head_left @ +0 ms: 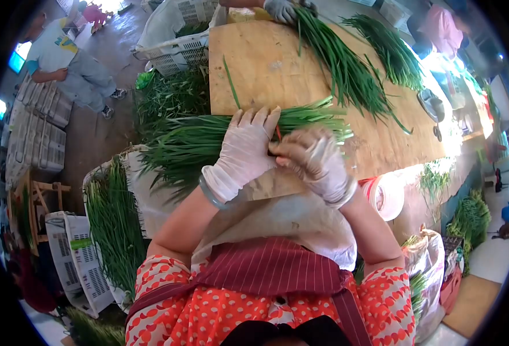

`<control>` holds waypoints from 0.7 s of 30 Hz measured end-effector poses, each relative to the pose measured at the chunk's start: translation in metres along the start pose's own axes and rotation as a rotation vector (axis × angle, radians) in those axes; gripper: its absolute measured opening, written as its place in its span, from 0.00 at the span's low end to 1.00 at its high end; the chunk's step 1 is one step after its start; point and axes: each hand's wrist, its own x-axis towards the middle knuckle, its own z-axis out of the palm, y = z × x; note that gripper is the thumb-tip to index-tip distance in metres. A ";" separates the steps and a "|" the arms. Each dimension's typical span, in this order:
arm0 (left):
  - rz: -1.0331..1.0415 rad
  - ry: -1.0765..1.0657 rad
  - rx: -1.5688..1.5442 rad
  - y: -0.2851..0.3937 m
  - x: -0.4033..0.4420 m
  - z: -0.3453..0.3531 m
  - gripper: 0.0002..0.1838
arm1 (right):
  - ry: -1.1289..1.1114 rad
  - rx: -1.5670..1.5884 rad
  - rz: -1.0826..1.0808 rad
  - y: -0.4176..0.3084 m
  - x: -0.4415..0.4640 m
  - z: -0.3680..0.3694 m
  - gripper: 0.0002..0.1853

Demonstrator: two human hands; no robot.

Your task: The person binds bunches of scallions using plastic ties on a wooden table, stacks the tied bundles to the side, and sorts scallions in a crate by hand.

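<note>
A bundle of long green leafy stalks lies along the near edge of the wooden board, leaves to the left and pale cut ends to the right. My left hand, in a whitish glove, is wrapped over the middle of the bundle. Close to its right, my right hand, also gloved and slightly blurred, has its fingers pinched together at a red band on the bundle. Whether the fingertips grip the band is hard to make out.
At the board's far edge a co-worker's gloved hand touches another bunch of stalks. More stalks lie beyond. A metal dish sits at right, a white bucket below. Crates and a standing person are at left.
</note>
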 end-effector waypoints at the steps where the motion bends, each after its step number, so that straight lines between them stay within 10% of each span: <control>1: 0.009 0.038 0.035 0.001 -0.001 0.001 0.49 | -0.009 -0.155 -0.031 0.002 0.007 -0.012 0.17; 5: 0.008 0.064 0.019 0.004 -0.005 0.001 0.53 | 0.145 -0.467 -0.019 0.022 0.027 -0.016 0.21; 10: 0.000 0.069 -0.011 0.000 -0.005 0.006 0.56 | -0.400 -0.203 0.446 0.063 0.009 0.017 0.29; 16: 0.044 0.058 -0.008 -0.014 -0.009 0.002 0.60 | -0.264 -0.501 0.058 0.059 0.054 -0.018 0.32; 21: -0.003 0.088 -0.001 -0.011 -0.030 -0.017 0.53 | -0.502 -0.204 0.201 0.059 0.087 -0.012 0.36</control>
